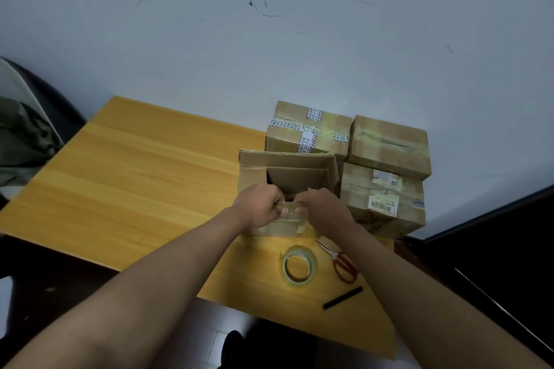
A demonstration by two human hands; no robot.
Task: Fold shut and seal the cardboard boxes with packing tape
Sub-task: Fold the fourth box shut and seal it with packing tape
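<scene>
Near edge of tabletop (126, 177): black stick (342, 297), then tape roll (299, 263) lying flat w/ red scissors (340, 262) just beside it on the right, blades toward the box. Below the edge, a dark shoe, partly cut off.

Both forearms reach in from the bottom. Left hand (260, 207) and right hand (322, 209) meet at the near top edge of the open box (287, 171). Fingers of both curl and pinch a short clear tape strip (290, 207) stretched between them; fingertips mostly hidden, strip hard to make out. Box front is largely covered by the hands; shiny tape shows on it lower down. Far flap stands up, inside is dark.

Behind and right, touching: 3 sealed boxes: one w/ printed tape (308, 132), one plain (389, 145) stacked on a labelled one (383, 201).

Far left: chair, cut off by the frame. Scuffed wall behind.
</scene>
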